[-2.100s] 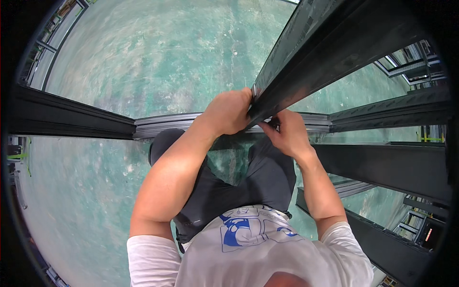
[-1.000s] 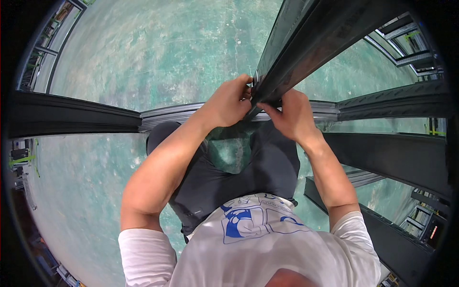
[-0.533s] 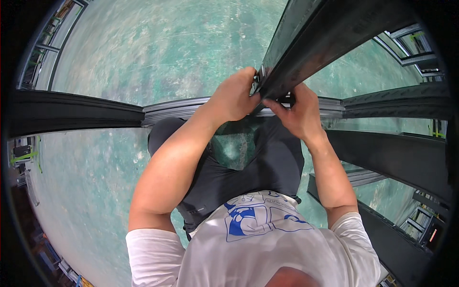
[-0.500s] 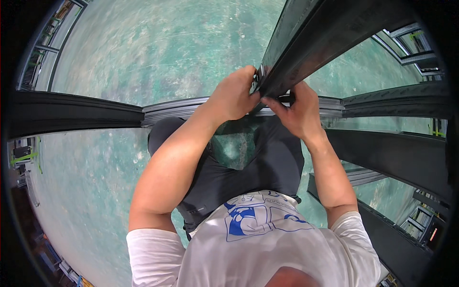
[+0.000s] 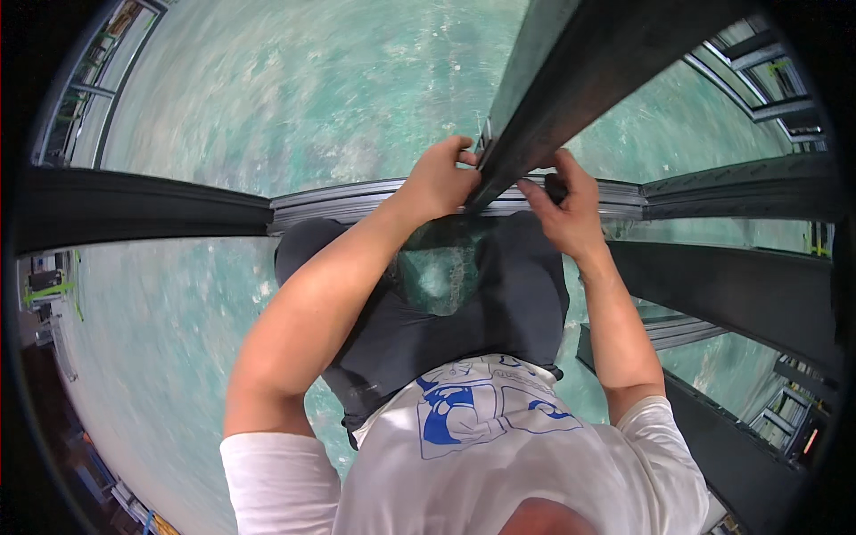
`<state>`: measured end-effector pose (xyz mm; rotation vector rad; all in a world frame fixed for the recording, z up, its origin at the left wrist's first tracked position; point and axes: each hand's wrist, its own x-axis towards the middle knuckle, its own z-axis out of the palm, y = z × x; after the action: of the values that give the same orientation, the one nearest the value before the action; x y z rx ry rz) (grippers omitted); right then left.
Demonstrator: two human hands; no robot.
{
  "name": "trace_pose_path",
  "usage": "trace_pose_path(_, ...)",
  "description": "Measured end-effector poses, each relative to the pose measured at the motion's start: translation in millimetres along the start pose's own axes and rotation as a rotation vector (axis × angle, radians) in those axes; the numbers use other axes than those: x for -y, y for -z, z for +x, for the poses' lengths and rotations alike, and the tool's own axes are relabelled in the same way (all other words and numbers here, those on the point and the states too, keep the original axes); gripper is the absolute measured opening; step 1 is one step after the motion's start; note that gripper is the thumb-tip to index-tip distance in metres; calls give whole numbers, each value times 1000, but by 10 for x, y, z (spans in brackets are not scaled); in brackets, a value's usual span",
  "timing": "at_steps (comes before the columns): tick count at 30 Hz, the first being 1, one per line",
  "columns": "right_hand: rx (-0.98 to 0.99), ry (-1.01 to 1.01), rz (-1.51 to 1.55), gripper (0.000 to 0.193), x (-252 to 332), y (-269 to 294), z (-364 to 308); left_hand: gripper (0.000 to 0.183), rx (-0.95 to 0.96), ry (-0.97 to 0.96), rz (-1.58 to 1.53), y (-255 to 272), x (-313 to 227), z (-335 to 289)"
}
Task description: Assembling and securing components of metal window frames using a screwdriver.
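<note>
A long black profile slants down from the top right, its lower end meeting a ribbed silver-grey rail across my knees. My left hand is closed at the left side of that lower end, fingers bent against it. By its fingertips a small shiny metal piece sticks out from the profile. To the right of the profile is my right hand, its thumb and fingers curled around a dark spot over the rail. Whether that is a small part or shadow, I cannot make out.
Black sections continue the rail on the left, and a black length on the right. More dark beams lie at the right. Frames stand at the upper left and upper right. The floor is mottled green.
My right hand has drawn slightly right, its thumb coming away from the profile's end. My left hand has shifted slightly, its fingers higher and more bent. The profile's lower end has moved slightly left.
</note>
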<state>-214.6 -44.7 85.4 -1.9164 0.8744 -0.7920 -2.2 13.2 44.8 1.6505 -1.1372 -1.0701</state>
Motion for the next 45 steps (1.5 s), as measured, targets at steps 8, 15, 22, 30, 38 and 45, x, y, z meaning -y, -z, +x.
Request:
trace_pose_path(8, -78, -14, 18, 31, -523, -65, -203, 71, -15, 25, 161, -729, 1351, 18)
trace_pose_path(15, -183, -63, 58, 30, -737, -124, -494, 59, -195, 35, 55, -1076, 2051, 149)
trace_pose_path(22, -205, -112, 46, 30, -527, 94, -655, 42, -344, -67, 165, -1298, 2013, 222)
trace_pose_path(30, -211, -93, 14, 27, -613, 71, -605, 31, -359, -146, -179, -1326, 1945, 190)
trace_pose_path(38, -117, -424, -237, 33, -1873, 55, -394, 38, -407, -136, 5, -1316, 1998, 169)
trace_pose_path(45, -70, -544, -457, 38, -2775, -127, -275, 46, -343, -102, 0, -1396, 2119, 177)
